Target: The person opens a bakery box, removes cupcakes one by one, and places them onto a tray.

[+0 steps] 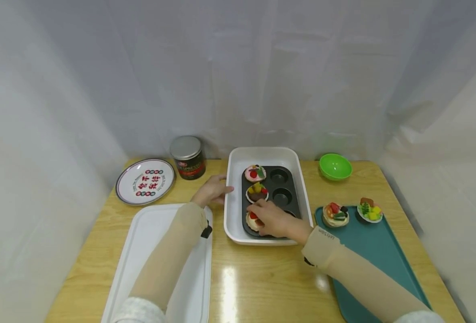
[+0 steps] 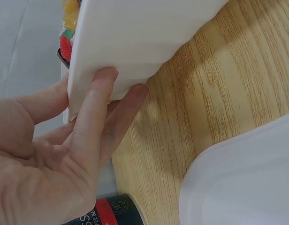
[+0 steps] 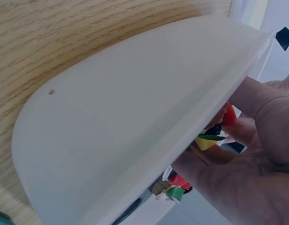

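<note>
A white tub (image 1: 233, 224) holds a dark muffin tin (image 1: 296, 197). My left hand (image 1: 212, 190) pinches the tub's left wall, thumb at the rim and fingers along the outside, as the left wrist view shows. My right hand (image 1: 273, 219) is over the tin's front left cup, its fingers around a cream tart (image 1: 253, 223) with red fruit on top. That tart is partly hidden by the hand. Behind it in the left column sit a chocolate fruit tart (image 1: 257, 193) and a pink-topped tart (image 1: 255, 173). Two cups of the right column show bare; the front one is mostly covered by my hand.
A teal tray (image 1: 367, 251) on the right bears a fruit tart (image 1: 335, 215) and a smaller fruit-topped tart (image 1: 369, 211). Behind is a green bowl (image 1: 335, 167). On the left are a white tray (image 1: 149, 233), a plate (image 1: 145, 181) and an espresso can (image 1: 188, 157).
</note>
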### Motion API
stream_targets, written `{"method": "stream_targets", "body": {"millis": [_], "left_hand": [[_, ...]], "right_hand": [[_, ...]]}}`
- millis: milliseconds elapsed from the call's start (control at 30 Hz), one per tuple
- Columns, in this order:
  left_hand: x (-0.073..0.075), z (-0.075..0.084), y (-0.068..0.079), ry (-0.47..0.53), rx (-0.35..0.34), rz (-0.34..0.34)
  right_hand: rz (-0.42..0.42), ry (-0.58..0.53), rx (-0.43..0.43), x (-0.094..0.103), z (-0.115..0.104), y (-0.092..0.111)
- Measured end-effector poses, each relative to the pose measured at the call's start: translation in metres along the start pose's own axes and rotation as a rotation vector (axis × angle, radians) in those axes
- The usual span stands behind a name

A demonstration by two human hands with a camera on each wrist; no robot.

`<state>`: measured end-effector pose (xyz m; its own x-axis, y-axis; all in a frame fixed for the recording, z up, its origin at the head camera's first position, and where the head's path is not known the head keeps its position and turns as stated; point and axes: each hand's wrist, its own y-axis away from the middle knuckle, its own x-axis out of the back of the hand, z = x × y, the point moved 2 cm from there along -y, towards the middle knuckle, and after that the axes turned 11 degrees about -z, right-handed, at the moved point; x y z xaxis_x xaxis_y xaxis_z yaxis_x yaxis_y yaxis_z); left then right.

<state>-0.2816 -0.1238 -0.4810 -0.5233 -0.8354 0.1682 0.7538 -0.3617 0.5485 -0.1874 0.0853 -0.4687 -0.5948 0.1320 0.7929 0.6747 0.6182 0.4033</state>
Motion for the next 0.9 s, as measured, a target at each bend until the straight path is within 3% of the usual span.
{"method": "stream_targets", "body": {"millis": [200, 600, 900], "left_hand": [[-0.0013, 0.0007, 0.0034, 0.004, -0.009, 0.005], [-0.0003, 0.0002, 0.0023, -0.019, 0.0, 0.015], [-0.0005, 0.0009, 0.0007, -0.008, 0.007, 0.018]], "right_hand": [[0.05, 0.082, 0.02, -0.0014, -0.0003, -0.0018], [0.071, 0.067, -0.03, -0.0022, 0.0035, -0.008], [0.064, 0.079, -0.015, 0.0023, 0.0008, -0.005]]}}
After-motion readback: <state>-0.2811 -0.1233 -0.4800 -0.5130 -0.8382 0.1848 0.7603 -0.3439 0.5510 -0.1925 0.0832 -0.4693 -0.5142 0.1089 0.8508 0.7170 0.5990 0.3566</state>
